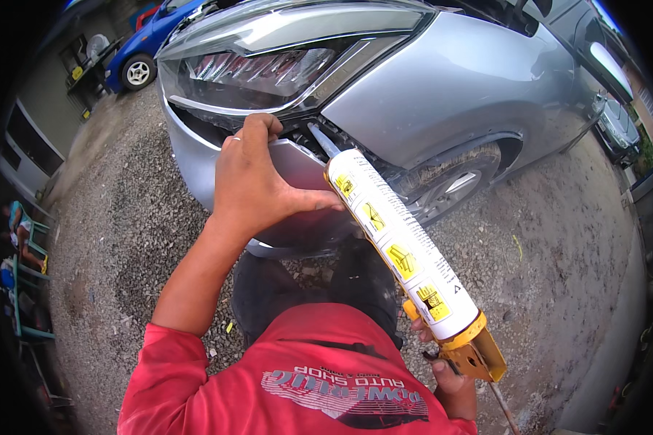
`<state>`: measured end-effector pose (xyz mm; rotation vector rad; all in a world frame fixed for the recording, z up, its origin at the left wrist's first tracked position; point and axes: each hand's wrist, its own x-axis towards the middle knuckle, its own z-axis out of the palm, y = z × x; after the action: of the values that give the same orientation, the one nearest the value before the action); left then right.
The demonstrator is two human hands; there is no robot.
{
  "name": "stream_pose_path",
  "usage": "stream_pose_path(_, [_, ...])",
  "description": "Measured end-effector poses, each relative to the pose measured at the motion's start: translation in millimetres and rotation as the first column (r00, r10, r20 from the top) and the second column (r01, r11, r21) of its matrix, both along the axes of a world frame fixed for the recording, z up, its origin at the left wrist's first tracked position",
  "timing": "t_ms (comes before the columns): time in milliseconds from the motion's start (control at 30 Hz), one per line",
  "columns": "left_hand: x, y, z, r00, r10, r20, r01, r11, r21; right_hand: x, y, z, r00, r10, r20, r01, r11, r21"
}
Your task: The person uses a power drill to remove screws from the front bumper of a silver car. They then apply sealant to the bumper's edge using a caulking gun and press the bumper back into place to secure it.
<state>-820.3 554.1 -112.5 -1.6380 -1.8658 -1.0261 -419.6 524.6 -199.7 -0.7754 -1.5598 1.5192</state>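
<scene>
So we've got our left hand (pixel 250 177) wrapped around the edge of the loose silver bumper panel (pixel 297 165), fingers curled over the top of it and thumb stretched out along its lower side, pulling it a bit away from the silver car (pixel 450 87) just under the headlight (pixel 268 61). Our right hand (pixel 446 366) is down low by the red shirt (pixel 312 377), clenched on the handle of the yellow caulking gun (pixel 475 348), though the grip is mostly hidden behind the frame. The white sealant tube (pixel 395 243) runs on a long diagonal from that hand up and to the left, and its grey nozzle (pixel 324 140) pokes right into the gap behind the panel, just beside our left-hand fingers. So the tip sits way closer to the left hand than the right, with the tube's axis aimed straight at the seam. Gravel ground (pixel 123 217) all around, blue car (pixel 141 43) parked off at the back left.
</scene>
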Motion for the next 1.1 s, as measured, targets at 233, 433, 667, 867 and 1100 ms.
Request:
stream_pose_path(233, [-0.4,-0.2,-0.8,0.999,0.006,-0.032,-0.006,1.000,0.017,-8.6,-0.9,20.3,1.000,0.007,-0.002,-0.007,0.999,-0.047])
stream_pose_path(433, [-0.2,0.0,-2.0,1.000,0.007,-0.025,-0.006,0.999,0.036,-15.4,-3.7,30.0,0.997,-0.073,-0.040,0.070,0.994,-0.090])
stream_pose_path(667, [-2.3,-0.1,-2.3,1.000,-0.003,-0.026,0.005,0.999,0.052,-5.1,2.5,13.6,0.994,-0.021,-0.110,0.016,0.999,-0.048])
stream_pose_path(867, [0.6,-1.4,-4.5,0.999,0.038,0.030,-0.038,0.999,-0.002,-6.9,-2.3,20.9,0.996,-0.046,-0.078,0.040,0.996,-0.074])
stream_pose_path(1100, [0.1,-1.9,-6.3,0.998,0.051,0.037,-0.052,0.999,0.015,-12.6,-1.6,21.8,0.997,-0.034,-0.071,0.030,0.998,-0.055])
